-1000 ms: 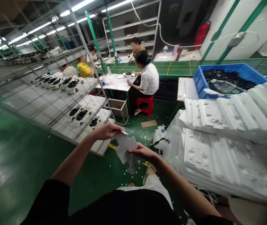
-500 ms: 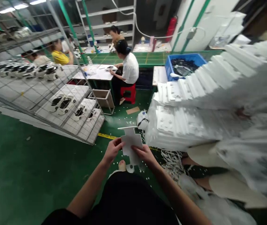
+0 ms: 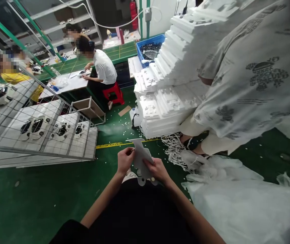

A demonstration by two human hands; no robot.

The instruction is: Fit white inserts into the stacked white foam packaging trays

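A thin white cut-out sheet [image 3: 141, 159] with stepped edges and rounded tabs at its bottom is held in front of my body, above the green floor. My left hand [image 3: 126, 159] pinches its left edge between thumb and fingers. On the right side my right hand [image 3: 157, 169] grips the sheet, thumb on top and fingers partly hidden behind it. The sheet's upper end is folded over to the left.
At the left stands a wire-mesh rack [image 3: 89, 144] with white toy cars. Stacked white foam trays [image 3: 160, 125] rise ahead right, beside a person in a patterned shirt [image 3: 249, 84]. Plastic bags [image 3: 246, 206] lie lower right. A seated person [image 3: 104, 67] works at a table.
The view has turned right, bringing the patterned shirt and floor bags into fuller view. The sheet has tilted in my hands, which both still hold it.
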